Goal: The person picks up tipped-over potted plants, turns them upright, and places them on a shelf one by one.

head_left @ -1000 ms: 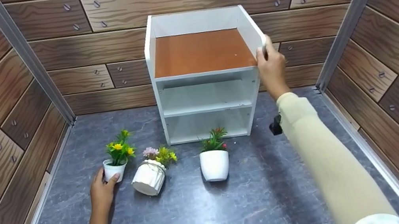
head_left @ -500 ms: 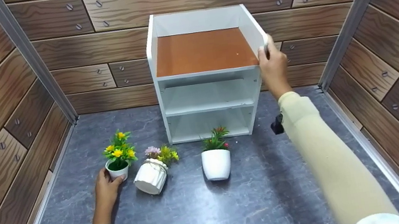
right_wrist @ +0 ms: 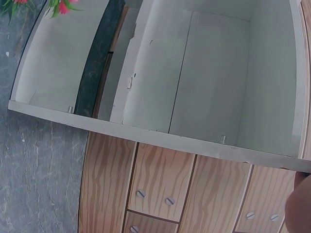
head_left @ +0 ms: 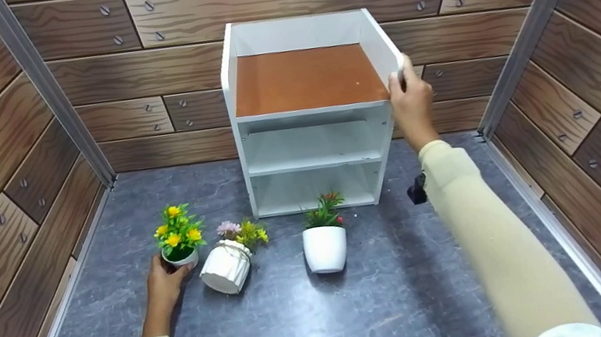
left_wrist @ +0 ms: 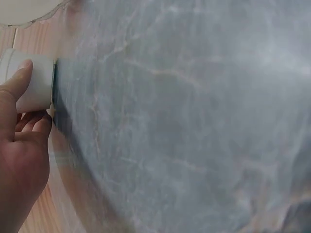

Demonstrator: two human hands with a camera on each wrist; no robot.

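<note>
Head view: a small pot and a white shelf unit are held, one by each hand.

The small white pot of yellow flowers, at the near left of the grey surface, is gripped by the left hand, fingers curled round it. The upper right edge of the white shelf unit, at the far centre, is clasped by the right hand. Just right of the held pot a ribbed white pot is seen tilted, and a round white pot stands upright before the unit.
</note>
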